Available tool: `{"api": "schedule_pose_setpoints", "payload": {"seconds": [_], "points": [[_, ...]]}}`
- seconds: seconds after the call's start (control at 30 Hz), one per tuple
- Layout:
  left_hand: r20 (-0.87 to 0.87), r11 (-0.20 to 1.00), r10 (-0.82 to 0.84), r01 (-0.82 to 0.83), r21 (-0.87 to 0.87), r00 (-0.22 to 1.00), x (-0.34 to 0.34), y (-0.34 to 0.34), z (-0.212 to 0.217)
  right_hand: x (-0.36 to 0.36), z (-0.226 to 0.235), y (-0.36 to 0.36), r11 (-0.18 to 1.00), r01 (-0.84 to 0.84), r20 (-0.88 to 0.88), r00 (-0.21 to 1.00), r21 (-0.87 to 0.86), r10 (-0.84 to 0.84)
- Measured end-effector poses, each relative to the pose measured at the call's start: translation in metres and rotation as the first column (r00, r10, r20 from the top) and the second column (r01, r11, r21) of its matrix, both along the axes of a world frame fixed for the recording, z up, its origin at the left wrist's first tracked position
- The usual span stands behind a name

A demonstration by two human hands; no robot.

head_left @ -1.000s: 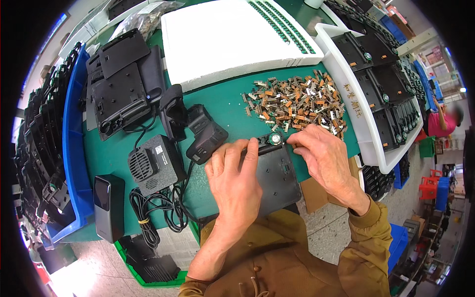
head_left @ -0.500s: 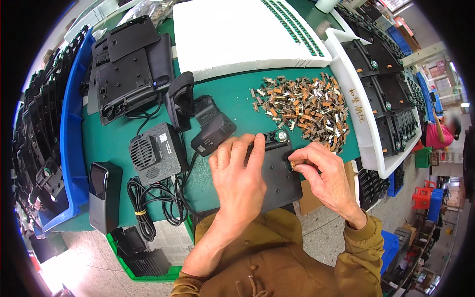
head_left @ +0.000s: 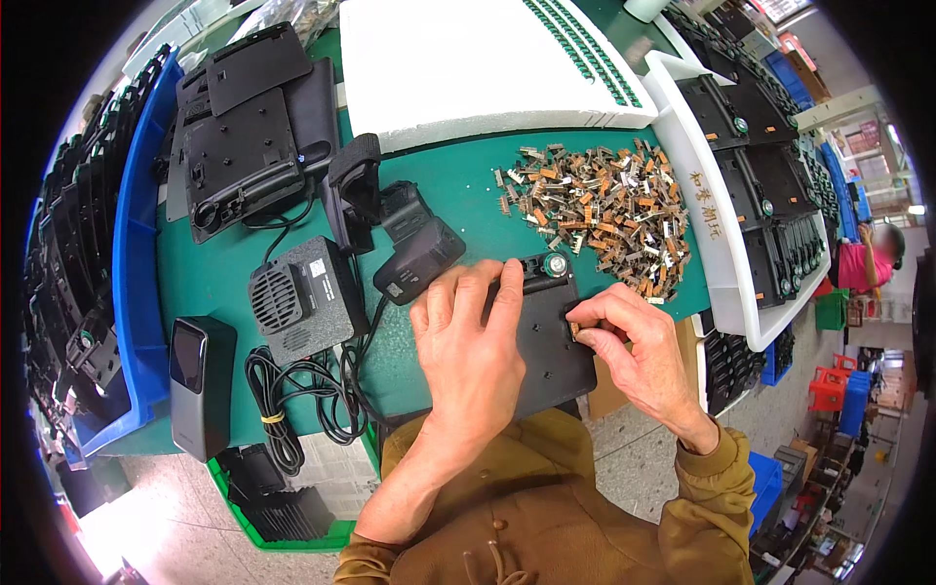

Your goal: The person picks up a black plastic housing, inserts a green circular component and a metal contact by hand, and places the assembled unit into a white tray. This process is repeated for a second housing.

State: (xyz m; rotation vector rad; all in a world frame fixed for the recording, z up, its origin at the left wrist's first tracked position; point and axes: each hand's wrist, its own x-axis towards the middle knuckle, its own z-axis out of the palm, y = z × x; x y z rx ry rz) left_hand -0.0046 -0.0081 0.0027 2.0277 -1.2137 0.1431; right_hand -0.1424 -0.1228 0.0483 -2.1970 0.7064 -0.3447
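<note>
Head view, the only one, and here's the shift: the right hand [head_left: 636, 341] has come down from the top corner of the black panel [head_left: 546, 363] to its right-hand edge, thumb and fingertips closed in a pinch on a small brownish part [head_left: 574, 330]. The part is right at the panel now, so the work looks centred on that edge, though the fingers hide whether it's seated. The left hand [head_left: 468, 351] stays palm down across the panel's left side, fingers bent over it, seemingly steadying it; can't tell whether they grip anything underneath. The panel lies at the near edge of the green counter [head_left: 468, 180], in front of the person, a round fitting [head_left: 556, 265] at its top corner

On to the containers! Over on the right, a white tray [head_left: 704, 210] carries more black panels [head_left: 751, 171] with round fittings. Out left, a blue bin [head_left: 141, 273] is crowded with black mouldings [head_left: 78, 268]. Below the counter, a green crate [head_left: 255, 538] holds dark flat pieces [head_left: 292, 517]. At the back, a white foam block [head_left: 439, 68] bears rows of little green parts [head_left: 585, 58], and just before it spreads a loose heap of small connectors [head_left: 604, 214]
</note>
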Motion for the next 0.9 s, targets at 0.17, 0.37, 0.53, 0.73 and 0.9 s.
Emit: {"api": "schedule_pose_setpoints", "payload": {"seconds": [0.17,0.37,0.53,0.73,0.9], "points": [[0.009,1.0,-0.004,0.004,-0.005,1.0,0.0,0.0,-0.002,0.001,-0.005,0.002,0.999,0.016,0.013,1.0,-0.04,-0.015],[-0.018,1.0,-0.007,0.006,-0.005,1.0,0.001,0.0,-0.001,-0.001,-0.004,0.005,0.998,0.004,0.004,1.0,-0.058,-0.004],[-0.044,1.0,-0.003,0.003,-0.004,0.999,0.0,-0.001,0.0,-0.002,0.003,0.004,1.0,0.006,-0.012,1.0,-0.003,-0.006],[0.004,0.999,-0.036,0.035,0.025,0.999,0.0,0.001,-0.002,-0.014,0.008,0.008,0.997,0.045,-0.039,0.998,0.059,-0.042],[-0.022,0.999,-0.043,0.043,-0.002,0.999,0.001,0.004,-0.004,-0.027,0.011,0.016,0.954,0.174,-0.171,0.976,0.242,-0.135]]}}
